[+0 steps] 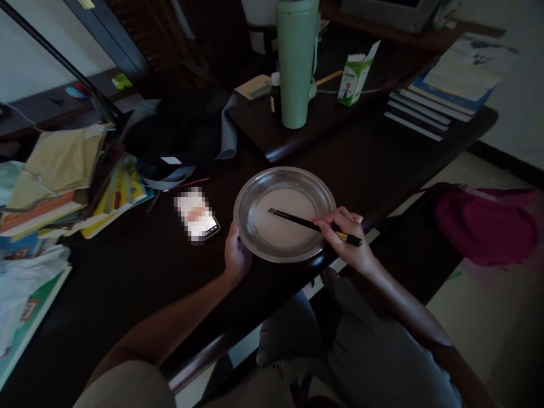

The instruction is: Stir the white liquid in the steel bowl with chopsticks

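A round metal bowl (242, 218) with a wide rim stands at the front edge of the dark table, holding a whitish liquid (280, 232). Around its left side curls my left hand (237, 255), thumb up against the rim and the fingers mostly hidden beneath. My right hand (346, 235) is closed on a pair of black chopsticks (297, 220) with gold near the thick ends. Their thin tips point left and reach the liquid near the bowl's middle.
Left of the bowl lies a phone (198, 218) with a blurred screen. Beyond stand a green tumbler (295, 68), a small dark bottle (276, 96) and a green-white box (356, 79). Books (442, 99) are stacked at right, papers (63, 164) and a black bag (178, 130) at left.
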Demonstrator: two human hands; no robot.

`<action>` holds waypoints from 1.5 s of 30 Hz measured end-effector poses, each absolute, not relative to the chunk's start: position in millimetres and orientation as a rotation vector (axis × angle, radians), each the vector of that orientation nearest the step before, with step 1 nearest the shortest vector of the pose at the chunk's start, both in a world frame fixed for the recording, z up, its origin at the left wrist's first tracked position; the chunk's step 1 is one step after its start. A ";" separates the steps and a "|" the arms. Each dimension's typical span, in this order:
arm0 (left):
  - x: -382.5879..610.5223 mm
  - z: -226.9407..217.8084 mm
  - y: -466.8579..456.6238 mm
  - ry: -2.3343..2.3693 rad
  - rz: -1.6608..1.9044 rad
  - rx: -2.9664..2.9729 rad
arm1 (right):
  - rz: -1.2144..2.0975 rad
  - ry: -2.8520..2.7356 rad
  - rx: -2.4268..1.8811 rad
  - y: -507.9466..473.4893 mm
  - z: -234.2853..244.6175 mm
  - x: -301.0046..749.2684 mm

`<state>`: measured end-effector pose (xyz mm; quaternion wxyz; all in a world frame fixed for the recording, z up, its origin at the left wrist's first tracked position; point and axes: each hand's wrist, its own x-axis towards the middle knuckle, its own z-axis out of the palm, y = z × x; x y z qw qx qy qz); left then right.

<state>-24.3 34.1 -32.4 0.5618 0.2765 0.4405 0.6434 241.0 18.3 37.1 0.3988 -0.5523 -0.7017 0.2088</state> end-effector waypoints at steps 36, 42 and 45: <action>-25.1 -27.4 33.4 1.045 1.518 0.659 | 0.537 -1.716 -1.476 15.0 44.7 239.6; -26.8 -32.2 34.6 1.034 1.541 0.670 | 0.385 -1.687 -1.541 5.9 56.6 256.8; -26.4 -36.6 36.4 1.018 1.539 0.665 | 0.420 -1.671 -1.552 -1.8 65.0 269.5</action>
